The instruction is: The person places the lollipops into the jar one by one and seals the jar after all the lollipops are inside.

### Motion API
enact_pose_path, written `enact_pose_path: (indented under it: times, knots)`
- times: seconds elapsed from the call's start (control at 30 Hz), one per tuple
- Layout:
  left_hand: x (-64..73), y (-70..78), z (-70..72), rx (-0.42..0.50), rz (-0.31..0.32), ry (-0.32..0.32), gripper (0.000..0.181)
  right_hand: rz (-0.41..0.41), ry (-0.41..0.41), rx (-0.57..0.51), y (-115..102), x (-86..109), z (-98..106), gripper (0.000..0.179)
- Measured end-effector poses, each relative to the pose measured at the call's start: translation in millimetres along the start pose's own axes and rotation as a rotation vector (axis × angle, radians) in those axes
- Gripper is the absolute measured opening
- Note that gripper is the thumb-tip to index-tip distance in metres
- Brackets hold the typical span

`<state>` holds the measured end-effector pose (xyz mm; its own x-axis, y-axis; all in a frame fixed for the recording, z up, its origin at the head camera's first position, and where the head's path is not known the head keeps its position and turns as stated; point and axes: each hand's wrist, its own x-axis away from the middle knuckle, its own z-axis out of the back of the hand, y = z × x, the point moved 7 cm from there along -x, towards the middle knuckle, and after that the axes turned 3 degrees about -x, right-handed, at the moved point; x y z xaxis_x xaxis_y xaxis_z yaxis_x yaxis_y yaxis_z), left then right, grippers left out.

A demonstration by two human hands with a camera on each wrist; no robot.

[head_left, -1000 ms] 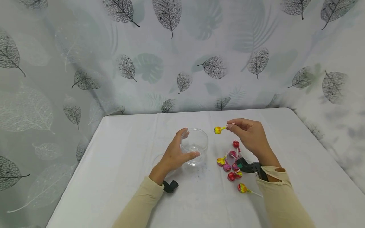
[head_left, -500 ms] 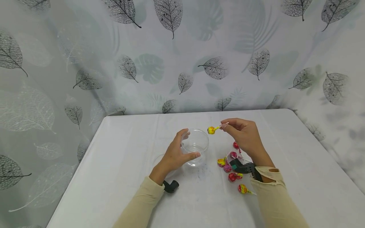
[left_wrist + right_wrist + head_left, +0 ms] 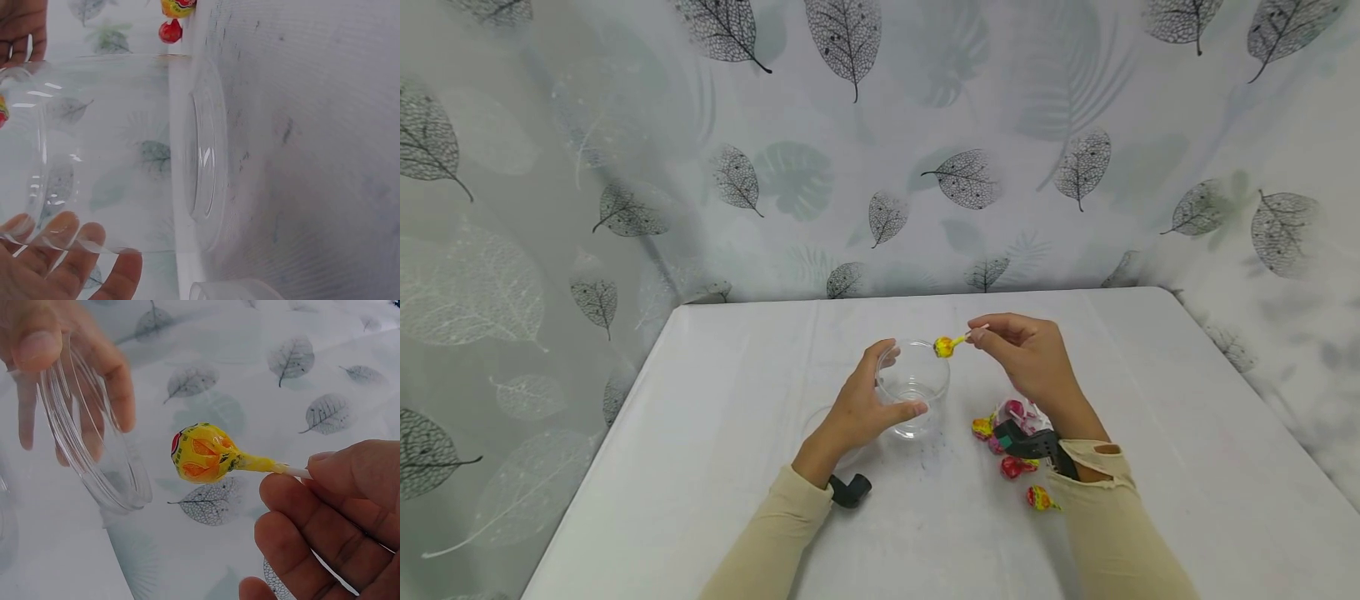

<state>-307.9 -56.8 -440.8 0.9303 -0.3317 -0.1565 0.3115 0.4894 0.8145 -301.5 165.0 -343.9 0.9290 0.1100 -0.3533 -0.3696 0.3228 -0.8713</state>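
Nearest the person, in front of the clear jar [image 3: 913, 387], two beige sleeves [image 3: 767, 533] extend, one to its left and one to its right, each with a black wrist device [image 3: 850, 492] at the cuff. To the jar's front right, a yellow-and-red lollipop [image 3: 1039, 498] lies by itself. A little farther in, on the jar's right, loose lollipops [image 3: 1015, 467] in red, pink and yellow wrappers lie close together, partly hidden by the right wrist. Just left of the jar, a clear round piece [image 3: 234, 290] shows in part. The left hand [image 3: 857, 408] is curled round the jar's left side, and the jar stands upright on the white table [image 3: 737, 375]. Beyond the loose lollipops, right of the jar, the right hand [image 3: 1033, 358] pinches the stick of a yellow lollipop [image 3: 201, 453] between thumb and forefinger; its candy end points toward the jar's mouth, near the rim but apart from it. Behind the jar, past the table's far edge, rises a pale wall covering [image 3: 880, 125] printed with leaves.
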Motion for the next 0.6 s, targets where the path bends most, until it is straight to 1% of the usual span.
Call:
enact_pose_path:
  times: [0.07, 0.3, 0.6]
  knots:
    - [0.2, -0.4, 0.4, 0.004, 0.005, -0.001, 0.102, 0.005, -0.006, 0.001, -0.1, -0.1, -1.5, 0.021]
    - [0.2, 1.4, -0.1, 0.021, -0.015, -0.008, 0.102, 0.002, -0.015, 0.000, -1.1, -0.5, -5.7, 0.022]
    - [0.9, 1.4, 0.9, 0.040, -0.005, -0.005, 0.101, 0.002, -0.026, -0.027, -4.5, 0.1, -12.8, 0.019]
